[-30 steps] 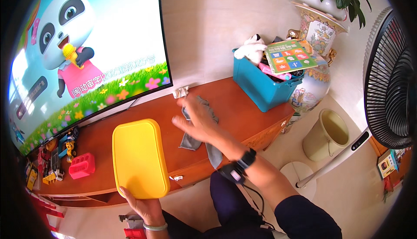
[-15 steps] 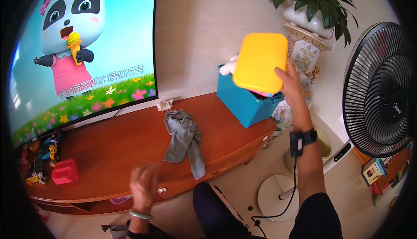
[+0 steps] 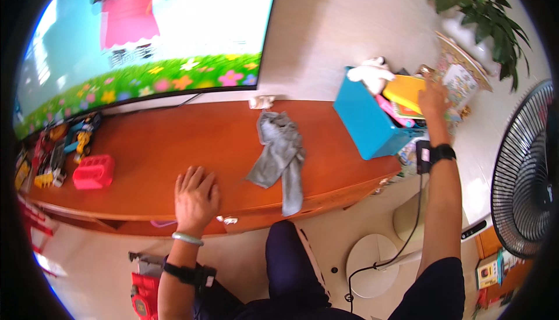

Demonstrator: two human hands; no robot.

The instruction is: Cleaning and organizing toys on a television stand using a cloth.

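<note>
My right hand (image 3: 432, 98) grips the edge of a flat yellow rectangular case (image 3: 404, 92) with rounded corners. The case lies tilted on top of the things in a blue bin (image 3: 365, 123), which stands at the right end of the brown cabinet. A white plush toy (image 3: 371, 75) and a pink object (image 3: 393, 110) stick out of the bin beside it. Fingers spread, my left hand (image 3: 196, 201) rests at the cabinet's front edge and holds nothing. To its right lies a crumpled grey pair of trousers (image 3: 279, 151).
A pink toy holder (image 3: 94, 171) and several toy vehicles (image 3: 58, 151) sit on the left of the cabinet (image 3: 157, 151). The television (image 3: 198, 29) stands behind. At right are a black fan (image 3: 524, 169), its round base (image 3: 372, 265) and a potted plant (image 3: 483, 20).
My right hand has brought the yellow case down into the blue bin, where it had been held up in front. The left hand has come to rest on the cabinet edge. The view has shifted left.
</note>
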